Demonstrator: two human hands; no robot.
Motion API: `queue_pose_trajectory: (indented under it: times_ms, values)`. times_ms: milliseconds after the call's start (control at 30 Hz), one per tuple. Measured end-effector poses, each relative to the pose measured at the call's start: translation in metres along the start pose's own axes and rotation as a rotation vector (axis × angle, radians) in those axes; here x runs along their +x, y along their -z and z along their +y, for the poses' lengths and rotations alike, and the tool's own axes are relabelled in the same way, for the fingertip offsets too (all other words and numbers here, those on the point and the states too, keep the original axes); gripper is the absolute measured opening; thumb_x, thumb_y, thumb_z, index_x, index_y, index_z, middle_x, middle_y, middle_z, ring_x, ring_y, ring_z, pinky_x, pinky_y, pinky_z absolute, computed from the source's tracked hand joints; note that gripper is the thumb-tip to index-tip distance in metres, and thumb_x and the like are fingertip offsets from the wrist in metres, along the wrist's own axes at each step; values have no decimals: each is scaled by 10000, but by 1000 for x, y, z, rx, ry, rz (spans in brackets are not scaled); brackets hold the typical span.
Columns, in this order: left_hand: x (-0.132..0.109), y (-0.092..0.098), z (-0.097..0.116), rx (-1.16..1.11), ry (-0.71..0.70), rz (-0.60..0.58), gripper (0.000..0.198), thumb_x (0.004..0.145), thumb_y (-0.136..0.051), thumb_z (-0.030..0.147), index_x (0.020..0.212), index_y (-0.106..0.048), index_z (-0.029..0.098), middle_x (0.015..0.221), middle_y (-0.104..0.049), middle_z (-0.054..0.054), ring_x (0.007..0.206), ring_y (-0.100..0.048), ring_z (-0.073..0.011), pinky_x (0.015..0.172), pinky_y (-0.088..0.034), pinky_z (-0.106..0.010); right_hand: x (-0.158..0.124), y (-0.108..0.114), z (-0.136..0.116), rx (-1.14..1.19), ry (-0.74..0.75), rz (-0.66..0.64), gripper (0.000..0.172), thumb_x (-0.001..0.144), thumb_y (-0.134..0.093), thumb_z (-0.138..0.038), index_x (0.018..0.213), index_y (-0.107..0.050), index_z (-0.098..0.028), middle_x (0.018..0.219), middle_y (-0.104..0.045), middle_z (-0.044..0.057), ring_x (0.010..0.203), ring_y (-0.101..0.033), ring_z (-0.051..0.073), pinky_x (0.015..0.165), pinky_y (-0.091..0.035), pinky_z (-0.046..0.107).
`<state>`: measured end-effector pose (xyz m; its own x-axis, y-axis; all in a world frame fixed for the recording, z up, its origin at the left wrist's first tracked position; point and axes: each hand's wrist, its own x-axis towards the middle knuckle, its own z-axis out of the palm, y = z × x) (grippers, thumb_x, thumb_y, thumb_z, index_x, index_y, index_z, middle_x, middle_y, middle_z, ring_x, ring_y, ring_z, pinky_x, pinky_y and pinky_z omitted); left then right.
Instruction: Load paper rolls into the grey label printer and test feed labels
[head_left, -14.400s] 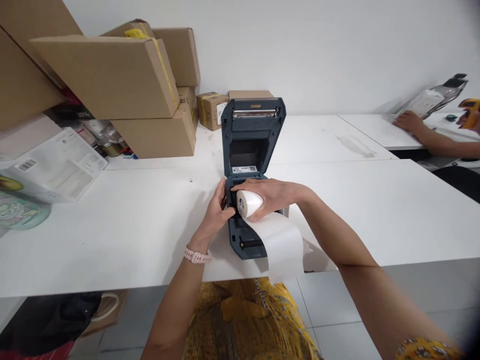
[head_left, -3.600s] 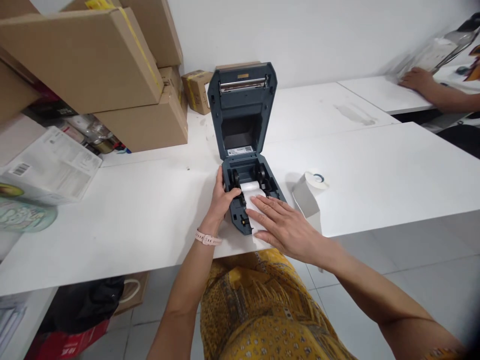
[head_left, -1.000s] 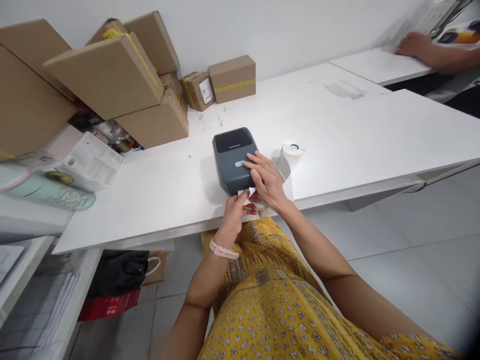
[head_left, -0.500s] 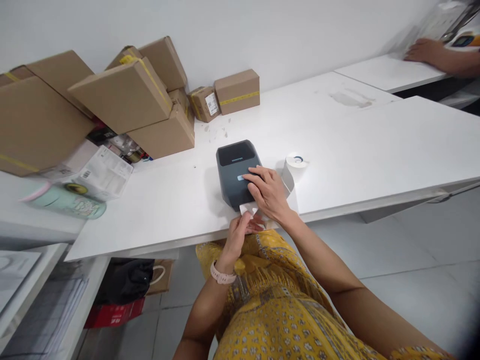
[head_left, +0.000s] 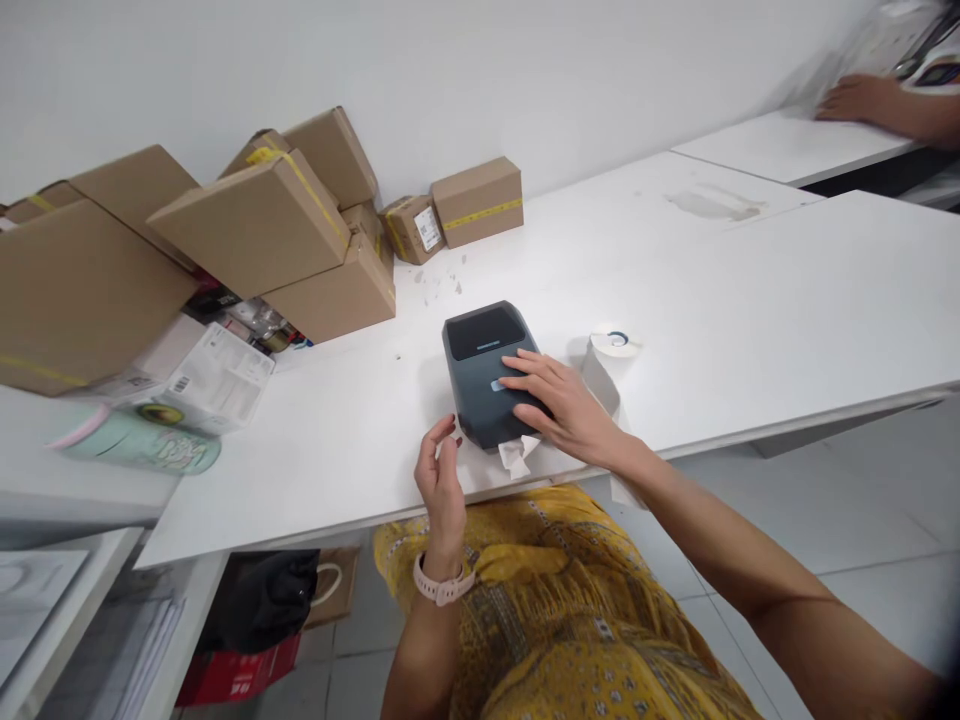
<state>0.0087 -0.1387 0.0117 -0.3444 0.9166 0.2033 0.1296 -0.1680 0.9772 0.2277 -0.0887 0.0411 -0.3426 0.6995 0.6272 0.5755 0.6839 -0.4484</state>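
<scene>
A dark grey label printer point(head_left: 480, 390) with a glossy black window sits near the table's front edge. My right hand point(head_left: 559, 405) rests over its top right part, fingers stretched out, with fingertips around the small light button point(head_left: 498, 385). Beside the printer's front left corner is my left hand point(head_left: 441, 475), its fingers curved and apart, with nothing in it. A crumpled white paper end point(head_left: 517, 455) sticks out at the printer's front. To the right stands a roll of white paper point(head_left: 611, 355); its loose strip runs down behind my right hand and past the table edge.
Cardboard boxes point(head_left: 247, 225) are piled at the left, and two smaller ones point(head_left: 480, 205) stand by the wall. A mint green bottle point(head_left: 142, 445) lies at the far left beside a white package point(head_left: 217, 375). Another person's hand point(head_left: 859, 98) rests on the far right table point(head_left: 780, 140).
My left hand has let go of the paper end and moved left, off the printer's front. My right hand stays on top, its fingers spread flatter. The view has shifted slightly.
</scene>
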Motion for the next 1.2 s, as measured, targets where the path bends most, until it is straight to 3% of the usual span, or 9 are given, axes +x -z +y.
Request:
queue_pose_trajectory:
  times_ms: [100, 233, 367, 467, 600, 733, 833, 1000, 1200]
  values:
    - [3, -2, -2, 27, -57, -91, 464, 1030, -581, 487, 1409, -663, 233, 1536, -639, -118, 1437, -598, -257, 1178, -520, -412, -23, 6, 1, 136, -120, 45, 481, 1091, -468, -479, 1553, -493, -348, 1687, -467, 89, 1586, -420, 303, 1231, -472, 589]
    - [11, -7, -3, -7, -73, -127, 504, 1056, -528, 518, 1467, -621, 242, 1559, -625, -114, 1441, -604, -244, 1185, -522, -377, -39, 16, -5, 211, -257, 101, 636, 1074, -494, -516, 1671, -297, -417, 1754, -350, 68, 1606, -384, 322, 1263, -439, 614]
    - [30, -13, 1, -27, -95, -159, 492, 1067, -491, 533, 1447, -637, 256, 1556, -627, -99, 1465, -580, -253, 1214, -497, -412, -28, 23, -11, 253, -240, 123, 678, 1084, -460, -528, 1698, -184, -447, 1757, -347, 40, 1580, -431, 317, 1229, -497, 595]
    - [59, -17, 6, -39, -113, -161, 461, 1049, -533, 513, 1412, -659, 258, 1566, -614, -93, 1506, -532, -276, 1260, -441, -464, -2, 33, -7, 187, -175, 114, 725, 1081, -462, -533, 1712, -119, -431, 1768, -322, 50, 1583, -419, 335, 1218, -502, 614]
    - [111, -26, 2, 20, -44, -176, 499, 931, -713, 438, 1392, -644, 260, 1593, -574, -120, 1533, -488, -353, 1256, -426, -552, 52, 46, 13, -6, -55, 94, 688, 1074, -454, -564, 1701, -226, -394, 1744, -362, 69, 1597, -375, 348, 1275, -401, 652]
    - [144, -37, -10, 38, 55, -404, 819, 838, -812, 373, 1572, -457, 301, 1707, -427, -124, 1613, -358, -378, 1275, -384, -588, 107, 39, 43, -95, -14, 107, 671, 1067, -418, -630, 1670, -319, -355, 1758, -320, 89, 1636, -283, 356, 1300, -326, 665]
    - [148, -42, -18, -20, 62, -532, 985, 775, -863, 344, 1629, -372, 307, 1666, -491, -117, 1541, -481, -362, 1234, -462, -542, 135, 26, 62, -90, -7, 120, 690, 1056, -388, -675, 1660, -325, -346, 1756, -324, 100, 1638, -279, 355, 1292, -329, 660]
    - [144, -42, -28, -40, 74, -551, 999, 830, -820, 344, 1671, -281, 337, 1646, -520, -95, 1492, -547, -325, 1202, -504, -508, 152, 13, 81, -102, 9, 97, 707, 1048, -373, -698, 1647, -340, -325, 1752, -334, 119, 1620, -322, 356, 1269, -364, 640]
    - [144, -42, -30, -6, 30, -543, 1032, 825, -826, 319, 1683, -253, 326, 1743, -373, -104, 1597, -394, -350, 1287, -393, -531, 142, 18, 77, -214, 62, 183, 606, 1066, -440, -585, 1597, -410, -295, 1689, -429, 144, 1526, -450, 365, 1165, -462, 597]
